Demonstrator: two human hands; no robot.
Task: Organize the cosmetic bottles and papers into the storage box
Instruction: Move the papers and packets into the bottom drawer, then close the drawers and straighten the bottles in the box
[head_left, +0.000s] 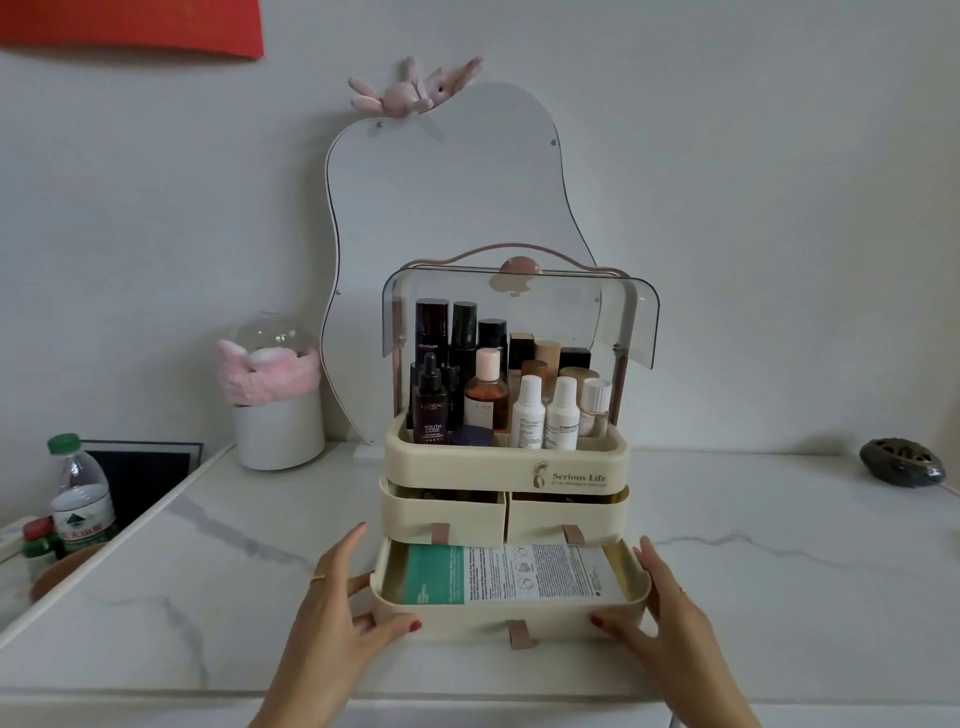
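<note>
A cream storage box (506, 465) stands on the marble table, its clear lid (571, 306) swung up. Several cosmetic bottles (488, 384) stand upright in its top tray. The wide bottom drawer (467, 616) is pulled out toward me, and papers (519, 571) with a green and white print lie flat inside it. My left hand (340, 608) holds the drawer's left front corner, thumb on the front face. My right hand (657, 608) holds the right front corner the same way. The two small middle drawers (444, 514) sit slightly out.
A curvy mirror (441, 208) leans on the wall behind the box. A white cup with pink cloth (275, 410) stands to the left, a water bottle (83, 493) at the far left, and a dark round holder (901, 462) at the far right.
</note>
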